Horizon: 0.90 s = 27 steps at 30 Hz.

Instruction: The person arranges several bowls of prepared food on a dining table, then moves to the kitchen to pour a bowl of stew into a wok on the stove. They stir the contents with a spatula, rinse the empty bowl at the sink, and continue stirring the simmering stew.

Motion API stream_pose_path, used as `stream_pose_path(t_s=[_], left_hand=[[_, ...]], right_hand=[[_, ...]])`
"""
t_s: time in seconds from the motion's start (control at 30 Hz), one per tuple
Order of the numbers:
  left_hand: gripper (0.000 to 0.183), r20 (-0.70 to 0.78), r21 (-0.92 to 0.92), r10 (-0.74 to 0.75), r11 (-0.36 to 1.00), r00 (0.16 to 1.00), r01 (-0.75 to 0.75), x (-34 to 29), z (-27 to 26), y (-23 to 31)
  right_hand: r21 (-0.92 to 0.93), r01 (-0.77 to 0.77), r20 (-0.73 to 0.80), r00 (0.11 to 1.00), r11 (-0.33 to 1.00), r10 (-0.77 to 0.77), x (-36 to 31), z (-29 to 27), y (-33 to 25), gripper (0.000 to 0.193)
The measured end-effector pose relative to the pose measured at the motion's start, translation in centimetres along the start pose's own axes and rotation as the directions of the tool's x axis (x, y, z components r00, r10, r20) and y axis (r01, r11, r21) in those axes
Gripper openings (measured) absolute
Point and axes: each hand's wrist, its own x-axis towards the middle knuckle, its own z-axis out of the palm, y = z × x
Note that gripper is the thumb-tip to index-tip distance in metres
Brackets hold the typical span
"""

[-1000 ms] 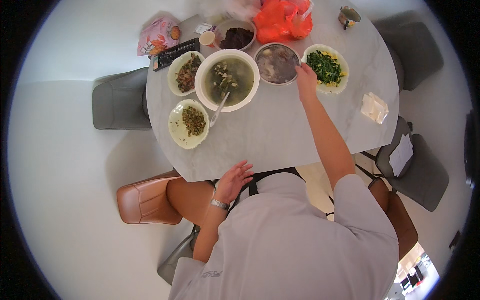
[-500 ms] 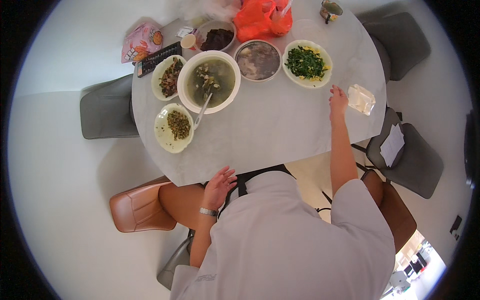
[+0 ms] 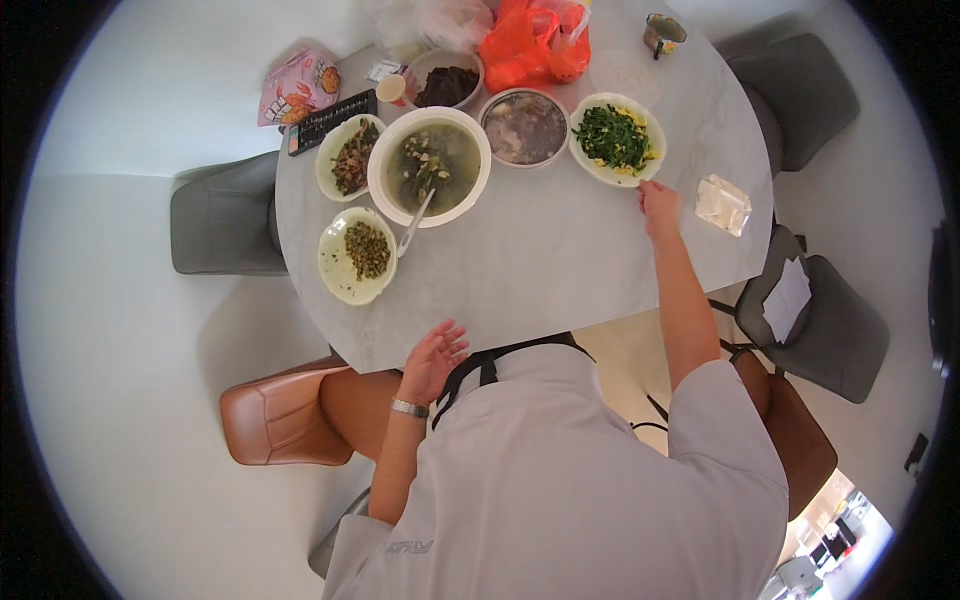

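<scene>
My right hand (image 3: 659, 207) reaches over the table with its fingers curled closed. Its fingertips pinch the near right rim of a pale scalloped plate (image 3: 655, 122) holding chopped greens with yellow egg (image 3: 613, 138). To its right lies a soft white and cream packet (image 3: 723, 205). My left hand (image 3: 433, 362), with a metal watch at the wrist, hovers by the table's near edge. It is open, fingers spread loosely, holding nothing. The closest dish to it is a pale plate (image 3: 336, 286) of chopped brownish-green food (image 3: 367, 250).
A large white soup bowl (image 3: 478, 190) with a ladle (image 3: 410, 235) stands left of centre. Around it are another dish (image 3: 352, 160), a round metal bowl (image 3: 524, 127) and a clear dark-filled bowl (image 3: 445, 80). Red bags (image 3: 535, 45) and a cup (image 3: 664, 36) sit behind. Chairs (image 3: 285, 412) surround the table.
My right hand has moved left from beside the packet to the rim of the greens plate, and its fingers have closed. My left hand has lifted slightly and stays open. The view has shifted slightly.
</scene>
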Motion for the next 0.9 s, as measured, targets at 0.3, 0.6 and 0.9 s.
stream_pose_path(t_s=[0.3, 0.6, 0.9], left_hand=[[0.05, 0.006, -0.011, -0.035, 0.999, 0.999, 0.035, -0.1, -0.5, -1.1], [0.051, 0.03, -0.033, 0.006, 0.999, 1.0, -0.005, -0.3, -1.5, -1.4], [0.049, -0.023, -0.026, 0.014, 1.0, 1.0, -0.014, -0.5, -1.7, -1.6]], right_hand=[[0.228, -0.097, -0.094, 0.988, 0.969, 0.121, -7.1, 3.7, 2.3, 0.022], [0.215, -0.241, -0.038, 0.966, 0.947, 0.255, -14.0, 4.5, 4.8, 0.016], [0.077, -0.417, 0.216, 0.894, 0.906, 0.393, -19.7, 8.2, 7.5, 0.015]])
